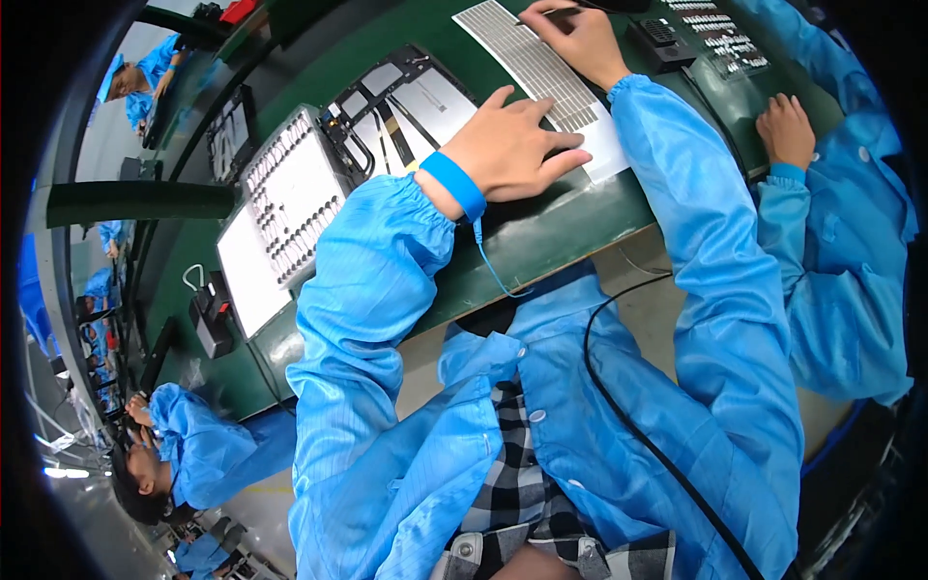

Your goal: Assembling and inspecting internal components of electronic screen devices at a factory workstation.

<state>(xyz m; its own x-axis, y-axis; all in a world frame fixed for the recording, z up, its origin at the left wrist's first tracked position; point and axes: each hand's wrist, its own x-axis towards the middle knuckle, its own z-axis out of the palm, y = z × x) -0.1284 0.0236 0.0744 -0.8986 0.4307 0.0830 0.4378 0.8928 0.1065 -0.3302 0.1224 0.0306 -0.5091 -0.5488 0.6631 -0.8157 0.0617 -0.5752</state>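
Note:
My left hand (pixel 507 147), with a blue wrist strap (pixel 452 186) round its wrist, is spread open with its fingertips over the lower part of a pale sheet (pixel 495 39) with rows of small grey strips. Whether it presses on the sheet is hard to tell. At the sheet's far right edge, my right hand (pixel 586 44) has its fingers closed around something dark, too small and hidden to name. Left of my left hand lies an opened flat device (pixel 425 92) with silver panels and a black frame, partly covered by the hand.
A white tray (pixel 295 198) with rows of small dark parts lies to the left. A black box (pixel 211 324) stands on the green table (pixel 541 246). Another black box (pixel 659 43) with a cable is on the right. Co-workers' sleeves (pixel 839 227) come close on that side.

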